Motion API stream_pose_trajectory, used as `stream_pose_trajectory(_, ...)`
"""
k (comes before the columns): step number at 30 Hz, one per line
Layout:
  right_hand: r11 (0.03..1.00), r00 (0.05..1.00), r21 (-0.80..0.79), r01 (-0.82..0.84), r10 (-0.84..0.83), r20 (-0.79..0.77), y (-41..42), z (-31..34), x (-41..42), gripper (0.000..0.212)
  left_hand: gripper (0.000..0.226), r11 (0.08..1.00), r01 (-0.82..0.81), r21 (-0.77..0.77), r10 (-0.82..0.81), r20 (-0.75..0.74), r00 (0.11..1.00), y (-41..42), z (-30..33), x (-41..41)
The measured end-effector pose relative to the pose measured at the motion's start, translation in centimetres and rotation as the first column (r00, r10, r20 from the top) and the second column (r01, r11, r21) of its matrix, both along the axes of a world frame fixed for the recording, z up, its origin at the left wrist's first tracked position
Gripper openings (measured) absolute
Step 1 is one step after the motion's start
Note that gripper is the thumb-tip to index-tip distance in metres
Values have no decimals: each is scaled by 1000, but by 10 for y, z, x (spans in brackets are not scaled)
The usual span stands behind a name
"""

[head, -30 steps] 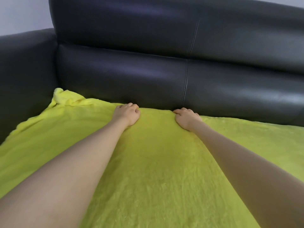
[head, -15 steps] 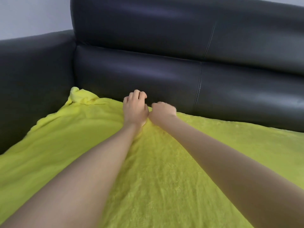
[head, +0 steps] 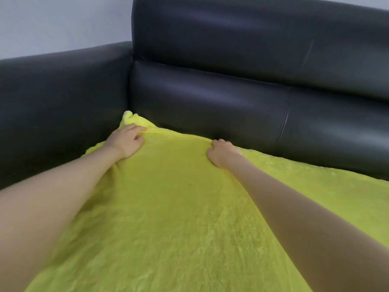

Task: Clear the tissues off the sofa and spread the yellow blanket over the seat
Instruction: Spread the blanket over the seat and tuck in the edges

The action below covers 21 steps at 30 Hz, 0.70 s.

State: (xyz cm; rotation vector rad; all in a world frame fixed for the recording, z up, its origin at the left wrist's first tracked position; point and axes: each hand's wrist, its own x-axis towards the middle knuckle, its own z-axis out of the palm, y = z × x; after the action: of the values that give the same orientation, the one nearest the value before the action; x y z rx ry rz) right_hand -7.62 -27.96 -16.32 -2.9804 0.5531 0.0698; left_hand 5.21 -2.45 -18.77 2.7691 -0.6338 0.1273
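The yellow blanket (head: pixel 172 207) lies spread over the seat of the black leather sofa (head: pixel 231 106), its far edge against the backrest. A bunched corner of the blanket sits in the back left corner of the seat. My left hand (head: pixel 126 142) lies on the blanket close to that corner, fingers curled into the fabric near its far edge. My right hand (head: pixel 222 151) grips the blanket's far edge at the foot of the backrest, fingers curled round the fold. No tissues are in view.
The sofa's left armrest (head: pixel 59 98) rises beside the blanket's left edge. A plain pale wall (head: pixel 63 22) stands behind the sofa. The backrest has a vertical seam (head: pixel 284 123) to the right of my right hand.
My hands, side by side half a second ago, have moved apart along the blanket's far edge. The left hand went left toward the bunched corner. The view has shifted left.
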Motion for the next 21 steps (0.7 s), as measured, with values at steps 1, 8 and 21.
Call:
stream_pose_trajectory(1, 998, 999, -57, 27, -29, -33, 5, 4, 2, 43, 46, 999, 27, 23, -27, 26, 999, 0, 0, 0)
stream_pose_trajectory(8, 967, 985, -239, -89, 121, 121, 69, 15, 48, 38, 42, 999, -37, 34, 23, 353, 935, -5, -3, -6)
stream_pose_trajectory(21, 975, 965, 65, -212, 199, 172, 92, -25, 79, 52, 61, 981, 75, 177, -55, -120, 991, -6, 14, 21)
